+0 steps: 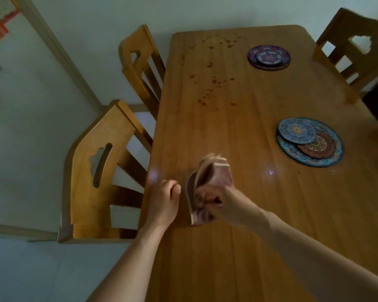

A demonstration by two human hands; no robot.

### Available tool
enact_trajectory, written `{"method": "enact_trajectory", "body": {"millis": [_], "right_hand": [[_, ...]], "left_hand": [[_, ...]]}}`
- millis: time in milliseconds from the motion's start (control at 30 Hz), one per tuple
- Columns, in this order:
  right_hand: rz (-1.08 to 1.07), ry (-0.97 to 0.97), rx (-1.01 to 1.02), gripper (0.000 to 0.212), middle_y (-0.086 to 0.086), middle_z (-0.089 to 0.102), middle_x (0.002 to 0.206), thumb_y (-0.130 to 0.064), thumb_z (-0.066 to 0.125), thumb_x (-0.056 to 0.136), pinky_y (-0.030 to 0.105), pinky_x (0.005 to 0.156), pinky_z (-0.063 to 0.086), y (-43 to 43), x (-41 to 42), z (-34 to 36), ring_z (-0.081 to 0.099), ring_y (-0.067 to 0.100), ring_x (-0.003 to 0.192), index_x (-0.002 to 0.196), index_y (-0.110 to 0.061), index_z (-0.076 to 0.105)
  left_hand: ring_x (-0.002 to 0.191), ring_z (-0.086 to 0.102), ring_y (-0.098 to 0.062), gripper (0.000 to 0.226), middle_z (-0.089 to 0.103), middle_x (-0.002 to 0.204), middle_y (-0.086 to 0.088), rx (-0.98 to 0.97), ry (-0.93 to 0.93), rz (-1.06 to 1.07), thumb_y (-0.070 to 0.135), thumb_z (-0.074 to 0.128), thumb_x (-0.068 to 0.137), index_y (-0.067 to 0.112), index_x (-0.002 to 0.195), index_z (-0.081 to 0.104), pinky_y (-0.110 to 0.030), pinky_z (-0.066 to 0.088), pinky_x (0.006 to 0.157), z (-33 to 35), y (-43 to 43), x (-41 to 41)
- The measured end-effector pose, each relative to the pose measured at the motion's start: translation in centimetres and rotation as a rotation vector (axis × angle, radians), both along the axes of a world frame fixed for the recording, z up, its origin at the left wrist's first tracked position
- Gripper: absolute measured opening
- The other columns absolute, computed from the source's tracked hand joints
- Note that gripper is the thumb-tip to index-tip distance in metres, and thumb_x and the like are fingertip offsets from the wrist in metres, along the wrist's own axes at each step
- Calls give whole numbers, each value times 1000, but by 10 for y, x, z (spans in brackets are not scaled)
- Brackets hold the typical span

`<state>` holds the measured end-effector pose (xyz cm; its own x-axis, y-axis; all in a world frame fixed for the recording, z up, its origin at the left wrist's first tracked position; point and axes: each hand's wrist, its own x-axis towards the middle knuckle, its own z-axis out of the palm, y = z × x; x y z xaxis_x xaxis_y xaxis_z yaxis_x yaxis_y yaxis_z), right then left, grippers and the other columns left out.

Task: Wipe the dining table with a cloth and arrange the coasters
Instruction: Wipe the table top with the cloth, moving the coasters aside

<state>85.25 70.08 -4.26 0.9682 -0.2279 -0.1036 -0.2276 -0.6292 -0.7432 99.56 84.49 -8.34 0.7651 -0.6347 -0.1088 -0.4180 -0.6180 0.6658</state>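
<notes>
- Right hand (214,199): fingers curled round a folded pink cloth (207,182); both blurred, over the near left part of the table (238,247).
- Left hand (165,199): at the left table edge, just beside the cloth; fingers curled inward; contact with the cloth cannot be told.
- Far coasters (268,56): purple, small stacked on large, near the far right corner.
- Near coasters (310,141): one blue and one red small disc overlapping on a large blue disc, by the right edge, well apart from the cloth.
- Reddish spots (214,81): scattered over the far left tabletop.
- Chairs (83,203): two along the left side, a third chair (347,25) at far right.
</notes>
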Motion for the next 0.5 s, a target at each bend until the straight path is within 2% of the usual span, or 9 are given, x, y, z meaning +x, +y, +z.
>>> {"method": "enact_trajectory", "body": {"millis": [67, 133, 167, 233, 267, 300, 367, 433, 500], "right_hand": [[37, -5, -143, 15, -10, 70, 110, -25, 62, 92, 19, 80, 56, 7, 4, -7, 66, 4, 98, 103, -24, 73], [-149, -105, -309, 14, -7, 72, 101, -29, 61, 92, 28, 70, 58, 4, 9, -15, 67, 12, 88, 95, -23, 74], [-234, -162, -372, 16, -6, 71, 102, -31, 59, 92, 34, 70, 58, 3, 10, -17, 66, 15, 91, 96, -23, 73], [-273, -113, -414, 29, -2, 63, 123, -39, 48, 96, 42, 89, 53, 2, 15, -26, 56, 22, 114, 115, -26, 66], [-237, 18, -397, 39, 0, 52, 140, -46, 41, 98, 47, 104, 43, 4, 19, -33, 45, 27, 130, 129, -28, 57], [-190, 163, -398, 50, 4, 34, 155, -52, 34, 99, 49, 117, 26, 10, 23, -42, 27, 32, 143, 143, -30, 42], [-165, 320, -486, 67, 7, -2, 164, -64, 18, 97, 52, 120, -5, 23, 28, -64, -8, 35, 149, 155, -30, 10], [-215, 348, -565, 73, 6, -16, 162, -69, 8, 94, 56, 117, -13, 22, 31, -76, -19, 34, 147, 155, -30, -5], [-287, 357, -601, 74, 5, -15, 162, -70, 8, 92, 60, 116, -11, 1, 35, -80, -17, 33, 148, 154, -32, -4]], "left_hand": [[116, 52, -12, 30, 58, 124, 4, 27, -29, 23, 27, 39, 103, 19, 121, 61, -29, 42, 99, -6, 0, 4], [127, 45, -12, 32, 53, 136, 5, 65, -111, 4, 25, 37, 103, 20, 128, 58, -30, 36, 107, -15, 0, 8], [132, 41, -13, 34, 50, 141, 4, 82, -160, -15, 26, 37, 104, 20, 131, 56, -31, 32, 111, -20, 0, 9], [143, 30, -14, 37, 43, 149, 3, 124, -216, -40, 27, 34, 104, 20, 137, 51, -36, 20, 120, -32, 0, 4], [146, 22, -14, 39, 39, 153, 3, 138, -228, -37, 29, 32, 105, 20, 140, 47, -37, 13, 122, -39, 0, 0], [148, 17, -14, 41, 35, 155, 4, 143, -248, -32, 32, 30, 105, 21, 141, 44, -38, 7, 123, -45, 1, -4], [149, 16, -14, 44, 35, 155, 3, 145, -316, -24, 35, 29, 102, 22, 141, 44, -39, 9, 122, -53, 3, -10], [148, 17, -12, 45, 36, 155, 4, 155, -353, -11, 37, 31, 100, 23, 141, 45, -41, 14, 122, -55, 4, -11], [148, 16, -11, 45, 34, 156, 4, 177, -362, -9, 38, 30, 101, 24, 141, 45, -40, 14, 122, -54, 3, -12]]}}
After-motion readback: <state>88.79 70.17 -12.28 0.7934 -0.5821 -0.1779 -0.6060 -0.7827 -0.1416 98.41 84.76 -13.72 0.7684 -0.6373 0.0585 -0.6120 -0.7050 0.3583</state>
